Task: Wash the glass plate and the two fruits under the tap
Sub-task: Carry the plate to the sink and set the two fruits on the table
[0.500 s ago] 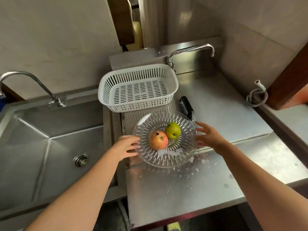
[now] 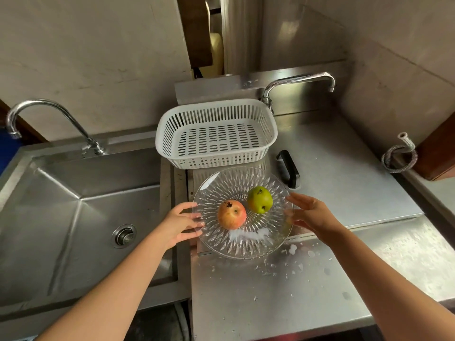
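Note:
A clear cut-glass plate (image 2: pixel 237 178) sits at the counter's left edge, beside the sink (image 2: pixel 81 217). It carries a red apple (image 2: pixel 231 214) and a green apple (image 2: pixel 260 199), each with dark specks, and a white smear near its front rim. My left hand (image 2: pixel 178 223) grips the plate's left rim, its fingertips showing through the glass. My right hand (image 2: pixel 311 214) holds the right rim with fingers spread. The curved tap (image 2: pixel 49 112) over the sink is to the left, with no water running.
A white slotted basket (image 2: pixel 216 105) stands just behind the plate. A black knife handle (image 2: pixel 288 168) lies to the plate's right rear. A second tap (image 2: pixel 299 81) arches behind the basket. A coiled metal hose (image 2: pixel 398 158) lies far right. White droplets spot the steel counter (image 2: pixel 270 291).
The plate with both apples has shifted left toward the sink, uncovering the end of the knife handle. Both hands have closed in on its rim.

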A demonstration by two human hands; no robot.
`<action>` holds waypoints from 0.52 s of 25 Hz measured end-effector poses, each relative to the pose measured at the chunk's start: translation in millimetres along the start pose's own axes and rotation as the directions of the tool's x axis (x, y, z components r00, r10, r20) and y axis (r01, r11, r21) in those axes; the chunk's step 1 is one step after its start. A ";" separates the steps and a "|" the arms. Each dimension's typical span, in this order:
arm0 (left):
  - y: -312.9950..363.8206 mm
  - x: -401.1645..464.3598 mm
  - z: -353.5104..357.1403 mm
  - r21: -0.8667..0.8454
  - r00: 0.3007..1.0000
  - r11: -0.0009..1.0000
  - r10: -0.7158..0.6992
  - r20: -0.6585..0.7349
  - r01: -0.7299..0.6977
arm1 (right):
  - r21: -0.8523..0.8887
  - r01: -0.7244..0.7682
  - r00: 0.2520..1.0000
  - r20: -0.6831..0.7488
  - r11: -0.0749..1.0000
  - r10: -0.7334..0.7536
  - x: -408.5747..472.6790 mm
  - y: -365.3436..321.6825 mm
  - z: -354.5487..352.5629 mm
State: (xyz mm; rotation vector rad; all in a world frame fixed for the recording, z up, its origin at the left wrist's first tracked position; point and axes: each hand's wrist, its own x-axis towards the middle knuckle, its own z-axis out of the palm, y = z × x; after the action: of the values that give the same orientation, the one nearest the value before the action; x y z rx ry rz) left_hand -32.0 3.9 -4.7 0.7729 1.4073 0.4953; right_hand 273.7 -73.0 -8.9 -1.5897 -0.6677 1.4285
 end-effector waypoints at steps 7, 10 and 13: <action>13.8 -37.0 -63.4 -0.134 0.998 0.989 0.055 -0.044 -0.060 | -0.064 0.053 0.991 0.126 0.997 -0.044 -2.6 -45.4 63.7; 11.5 -57.5 -107.1 -0.182 0.994 0.980 0.071 -0.082 -0.085 | -0.100 0.062 0.981 0.189 0.993 -0.042 -4.7 -58.9 109.8; 3.5 -76.6 -162.2 -0.231 0.989 0.967 0.083 -0.119 -0.109 | -0.113 0.064 0.966 0.256 0.991 -0.034 -7.9 -64.4 166.4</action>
State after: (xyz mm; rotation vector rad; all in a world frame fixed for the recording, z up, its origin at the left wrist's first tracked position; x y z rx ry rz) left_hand -200.6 -19.2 52.2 0.6294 1.3842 0.7765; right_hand 121.3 -7.6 57.4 -1.4824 -0.9526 1.5959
